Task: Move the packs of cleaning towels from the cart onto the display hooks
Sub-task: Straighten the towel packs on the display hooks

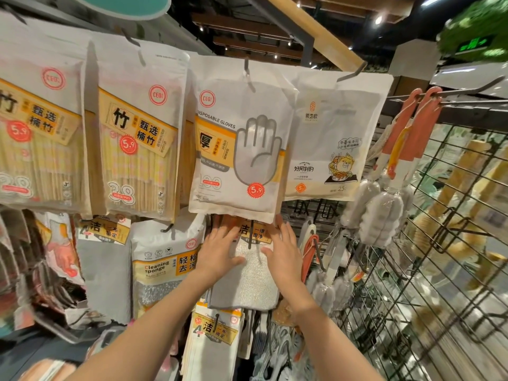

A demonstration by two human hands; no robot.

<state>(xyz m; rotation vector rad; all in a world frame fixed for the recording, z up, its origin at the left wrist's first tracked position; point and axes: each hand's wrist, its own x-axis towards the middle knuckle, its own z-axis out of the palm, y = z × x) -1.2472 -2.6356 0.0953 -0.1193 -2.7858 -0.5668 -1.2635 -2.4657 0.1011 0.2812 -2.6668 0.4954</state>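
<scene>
A pack of grey and white cleaning towels (247, 281) hangs in the middle of the display, its top behind a pack of disposable gloves (239, 149). A dark display hook (250, 240) pokes out through its yellow header. My left hand (220, 248) lies flat on the pack's upper left with fingers spread. My right hand (283, 248) rests on the pack's upper right edge, fingers straight and pointing up. Another towel pack (211, 342) hangs below on its own hook. The cart is out of view.
Bamboo chopstick packs (137, 149) fill the upper left hooks. A cleaning sponge pack (165, 268) and a grey cloth pack (104, 265) hang left of my hands. Bottle brushes (382, 215) hang on a black wire grid panel (439, 243) at the right.
</scene>
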